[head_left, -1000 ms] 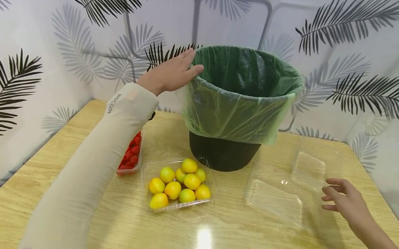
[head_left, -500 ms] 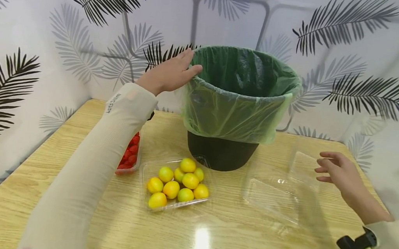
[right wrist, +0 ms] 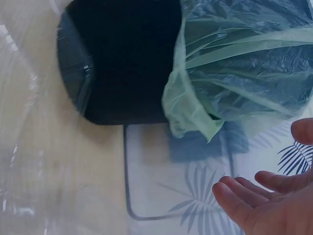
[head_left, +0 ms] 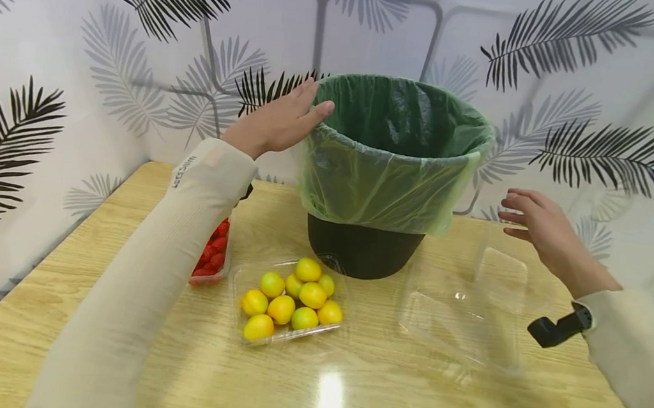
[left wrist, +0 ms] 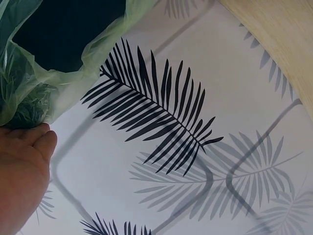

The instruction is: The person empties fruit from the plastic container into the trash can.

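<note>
A black bin (head_left: pixel 362 253) lined with a thin green bin bag (head_left: pixel 385 192) stands at the back of the table, the bag folded over its rim. Against the left side of that rim rests my left hand (head_left: pixel 280 118), fingers extended; the left wrist view shows the hand (left wrist: pixel 22 169) touching the bag's edge. My right hand (head_left: pixel 549 234) is raised in the air to the right of the bin, apart from the bag, fingers loosely bent and holding nothing. In the right wrist view the right hand (right wrist: pixel 274 203) is below the bag's hanging edge.
A clear tray of yellow fruits (head_left: pixel 312 296) sits before the bin. Behind my left forearm, a tray of red berries (head_left: pixel 215 253) is partly hidden. Transparent plastic containers (head_left: pixel 450 329) lie front right. A patterned wall (head_left: pixel 375 35) closes the back.
My right hand has risen and moved left from above the transparent containers towards the bin's right side. The left hand has stayed at the rim.
</note>
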Demonstrator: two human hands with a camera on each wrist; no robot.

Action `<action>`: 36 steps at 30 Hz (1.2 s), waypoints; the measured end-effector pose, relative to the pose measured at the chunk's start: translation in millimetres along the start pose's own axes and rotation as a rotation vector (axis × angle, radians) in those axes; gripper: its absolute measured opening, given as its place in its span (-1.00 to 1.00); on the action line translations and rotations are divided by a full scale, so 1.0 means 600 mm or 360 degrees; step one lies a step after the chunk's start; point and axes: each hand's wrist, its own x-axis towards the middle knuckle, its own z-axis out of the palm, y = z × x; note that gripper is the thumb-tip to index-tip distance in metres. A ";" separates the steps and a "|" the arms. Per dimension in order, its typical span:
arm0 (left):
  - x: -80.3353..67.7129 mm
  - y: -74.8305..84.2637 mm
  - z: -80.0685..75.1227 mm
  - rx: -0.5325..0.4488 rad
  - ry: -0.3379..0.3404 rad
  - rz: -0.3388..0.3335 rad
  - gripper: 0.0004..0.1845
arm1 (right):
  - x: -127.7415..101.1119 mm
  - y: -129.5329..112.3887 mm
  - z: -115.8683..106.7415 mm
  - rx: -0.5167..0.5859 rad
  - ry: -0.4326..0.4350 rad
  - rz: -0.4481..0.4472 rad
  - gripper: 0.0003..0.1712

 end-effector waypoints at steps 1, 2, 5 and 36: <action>0.000 0.000 0.000 -0.0006 0.0006 0.0005 -0.18 | 0.003 -0.007 0.001 -0.0010 -0.0016 0.0001 -0.28; -0.001 0.000 0.001 -0.0011 0.0013 0.0011 -0.18 | 0.007 -0.014 0.002 -0.0028 -0.0029 -0.0001 -0.23; -0.002 -0.001 0.002 -0.0027 0.0028 0.0028 -0.19 | 0.015 -0.035 0.007 -0.0039 -0.0042 -0.0019 -0.19; -0.099 -0.104 0.068 -0.0171 -0.0030 -0.0125 -0.14 | 0.082 -0.184 0.015 -0.0964 -0.0118 -0.0278 -0.05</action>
